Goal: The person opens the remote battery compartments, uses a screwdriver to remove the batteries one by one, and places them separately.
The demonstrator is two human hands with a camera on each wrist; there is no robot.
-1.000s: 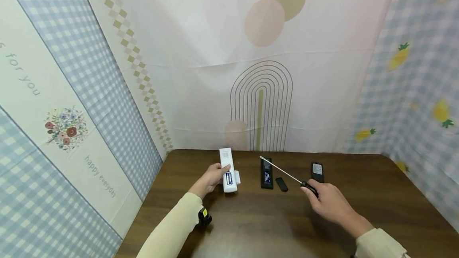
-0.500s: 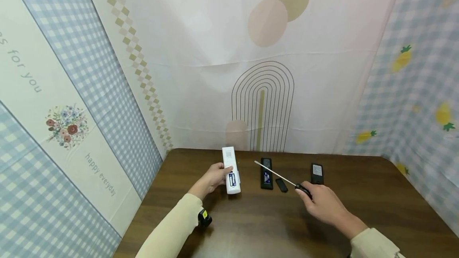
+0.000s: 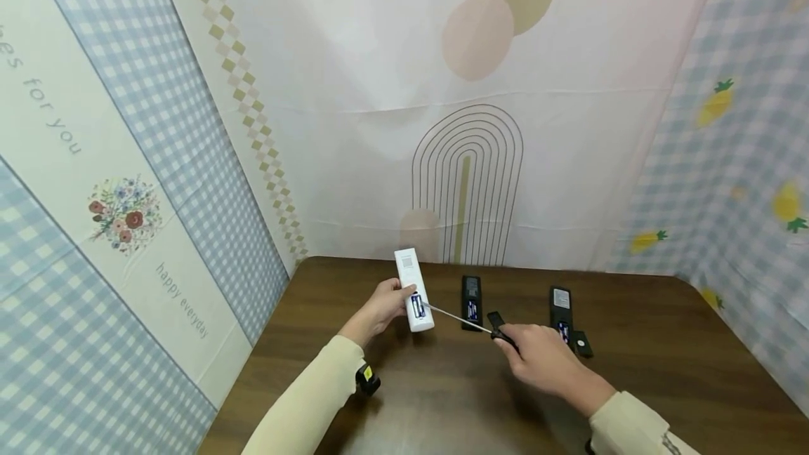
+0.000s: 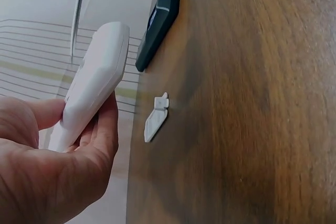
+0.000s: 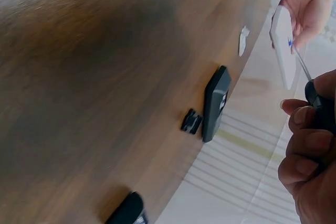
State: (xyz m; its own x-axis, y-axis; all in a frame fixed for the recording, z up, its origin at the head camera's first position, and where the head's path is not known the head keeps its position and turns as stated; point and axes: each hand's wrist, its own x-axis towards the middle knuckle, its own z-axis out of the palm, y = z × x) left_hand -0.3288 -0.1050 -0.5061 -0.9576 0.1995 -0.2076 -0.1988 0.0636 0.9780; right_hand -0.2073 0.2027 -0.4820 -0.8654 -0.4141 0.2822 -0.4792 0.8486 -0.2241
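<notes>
While held above the table, white remote: tilts with back turned to the head camera, left of the middle remote; bares batteries side by side in an uncovered compartment.
Left hand: curls round the white remote, with thumb on the back near the compartment and fingers on the far side.
Right hand: narrow, wrapped round the handle of the screwdriver.
Screwdriver: slants leftward from the right hand to the compartment; brings tip up to the batteries; cannot tell touching from a slight gap.
White cover: lies on the table, apart from the white remote.
Middle remote: lies back up on the table; shows batteries in an uncovered compartment.
Middle cover: lies just right of the middle remote, partly hidden behind the screwdriver and right hand.
Right remote: lies back up, farther right, with pale label at the far end and batteries at the near end.
Right cover: sits just beside the right remote's near end.
Cloth: hangs behind the table, printed with arches.
</notes>
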